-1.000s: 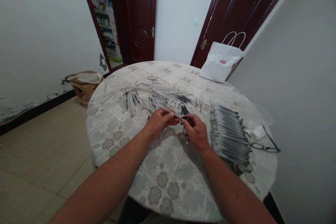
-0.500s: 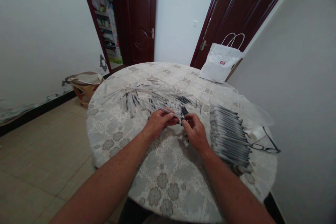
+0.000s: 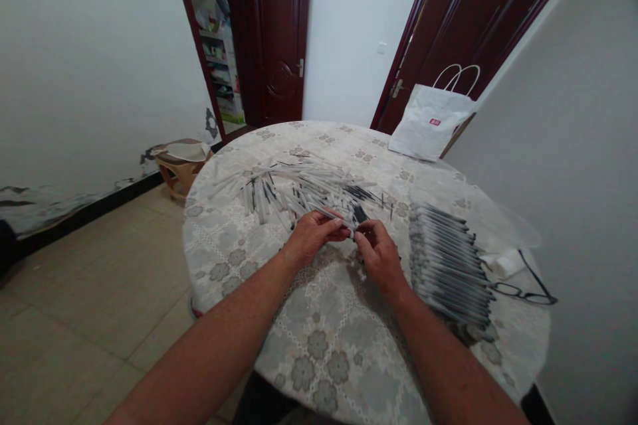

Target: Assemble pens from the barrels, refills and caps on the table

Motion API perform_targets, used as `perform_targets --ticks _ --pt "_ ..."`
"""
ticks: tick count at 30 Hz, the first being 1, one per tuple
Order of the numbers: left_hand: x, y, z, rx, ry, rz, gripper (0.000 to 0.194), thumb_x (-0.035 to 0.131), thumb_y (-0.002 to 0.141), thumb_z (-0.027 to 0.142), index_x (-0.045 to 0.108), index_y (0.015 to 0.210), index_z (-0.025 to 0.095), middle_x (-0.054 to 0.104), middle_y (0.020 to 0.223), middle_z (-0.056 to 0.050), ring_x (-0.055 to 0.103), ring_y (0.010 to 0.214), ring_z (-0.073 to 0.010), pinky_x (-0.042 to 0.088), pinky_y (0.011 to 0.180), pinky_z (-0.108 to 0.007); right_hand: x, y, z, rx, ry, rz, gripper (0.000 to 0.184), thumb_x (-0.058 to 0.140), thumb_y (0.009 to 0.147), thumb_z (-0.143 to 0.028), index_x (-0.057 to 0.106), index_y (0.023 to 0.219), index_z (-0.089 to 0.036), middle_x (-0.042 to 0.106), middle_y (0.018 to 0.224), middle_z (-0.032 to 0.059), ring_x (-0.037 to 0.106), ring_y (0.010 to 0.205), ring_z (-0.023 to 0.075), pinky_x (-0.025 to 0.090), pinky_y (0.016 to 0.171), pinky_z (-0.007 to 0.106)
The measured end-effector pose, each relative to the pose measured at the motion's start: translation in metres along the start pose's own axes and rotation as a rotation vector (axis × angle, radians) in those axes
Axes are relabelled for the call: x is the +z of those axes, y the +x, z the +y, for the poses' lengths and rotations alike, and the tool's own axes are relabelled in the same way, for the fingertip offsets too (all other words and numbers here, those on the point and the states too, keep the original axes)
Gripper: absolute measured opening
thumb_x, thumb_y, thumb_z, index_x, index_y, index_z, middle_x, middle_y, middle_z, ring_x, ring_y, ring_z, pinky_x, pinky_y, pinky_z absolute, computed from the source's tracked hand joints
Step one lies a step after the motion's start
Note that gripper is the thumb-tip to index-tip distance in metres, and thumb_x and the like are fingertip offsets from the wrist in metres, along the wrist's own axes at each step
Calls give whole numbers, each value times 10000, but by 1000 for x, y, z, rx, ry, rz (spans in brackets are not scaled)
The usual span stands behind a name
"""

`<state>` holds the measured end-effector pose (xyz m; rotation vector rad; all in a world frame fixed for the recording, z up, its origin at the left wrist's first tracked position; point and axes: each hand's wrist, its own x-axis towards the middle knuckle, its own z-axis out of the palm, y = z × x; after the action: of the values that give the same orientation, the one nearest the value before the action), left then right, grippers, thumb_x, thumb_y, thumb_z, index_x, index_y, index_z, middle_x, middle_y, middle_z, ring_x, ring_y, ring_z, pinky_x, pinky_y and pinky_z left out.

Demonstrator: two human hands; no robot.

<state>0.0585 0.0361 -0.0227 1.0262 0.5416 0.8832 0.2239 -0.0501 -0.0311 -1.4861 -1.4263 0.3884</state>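
Note:
Over the middle of the table, my left hand is closed around a thin whitish pen barrel, which points toward my right hand. The fingers of my right hand are pinched together at the barrel's right end; whatever small piece they grip is hidden. Just beyond both hands spreads a loose pile of whitish pen barrels. Thin black rods lie among them, and a black bunch sits close to my right fingers. To the right of that hand, dark-ended pens are stacked side by side.
The round table has a flowered cloth. Eyeglasses and a small white object lie at its right edge. A white paper bag stands at the back right. A wooden stool is on the floor at left.
The view has turned slightly left, so everything sits farther right in the picture. Both hands keep nearly the same hold on the barrel, fingertips close together.

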Motion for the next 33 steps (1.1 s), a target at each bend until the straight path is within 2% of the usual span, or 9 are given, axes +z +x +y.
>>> perform_targets --ticks 2,6,8,12,14,18,21,25,33 --pt "0 0 0 -5 6 -3 318 835 757 359 705 932 127 762 867 -86 735 779 -190 594 816 -363 0 0 -1 24 -14 -30 253 505 996 -457 613 965 -230 623 712 -14 578 632 168 418 603 277" --pt "1 -1 0 -17 23 -6 341 836 753 359 693 959 128 761 852 -88 736 760 -189 592 790 -348 1 -1 0 61 31 -94 428 363 1051 -471 573 769 -226 578 649 -4 541 575 158 392 567 282" --pt "2 -2 0 -13 18 -6 350 840 747 362 690 957 126 759 848 -87 736 763 -191 593 789 -349 1 -1 1 67 65 -89 410 361 1051 -472 582 807 -227 580 666 -5 543 578 157 401 570 282" --pt "3 -2 1 1 1 9 359 843 741 369 689 951 121 759 867 -95 737 780 -195 597 797 -356 -2 -2 -3 41 49 -36 226 528 988 -449 594 1039 -239 630 773 -9 585 660 169 436 622 283" --pt "3 -3 1 -5 5 5 368 849 732 367 688 952 119 760 866 -97 738 776 -196 597 796 -355 -1 -1 -3 38 10 -39 226 517 993 -448 601 985 -239 620 748 -7 578 654 171 429 615 286" --pt "3 -3 1 -22 16 -1 386 860 717 369 683 958 124 763 839 -90 738 749 -194 592 783 -350 2 -1 1 91 57 -89 403 385 1037 -482 569 782 -230 575 652 0 538 573 163 393 545 289" --pt "4 -3 1 -11 18 10 375 852 728 376 685 951 124 760 828 -87 733 738 -190 590 768 -342 2 0 2 109 126 -68 375 386 1030 -488 589 850 -229 584 663 -7 546 570 161 400 539 284" --pt "4 -3 2 1 20 15 367 843 744 377 693 957 119 760 840 -95 733 743 -191 592 775 -348 0 -1 -2 53 62 -24 238 533 964 -463 595 1023 -240 628 744 -13 576 634 171 426 583 281" --pt "0 -1 -1 -4 45 -7 349 840 755 396 709 943 132 763 866 -86 739 780 -194 590 798 -353 1 1 -3 70 108 -117 401 392 1030 -474 555 748 -240 568 638 -5 541 574 160 409 568 290"
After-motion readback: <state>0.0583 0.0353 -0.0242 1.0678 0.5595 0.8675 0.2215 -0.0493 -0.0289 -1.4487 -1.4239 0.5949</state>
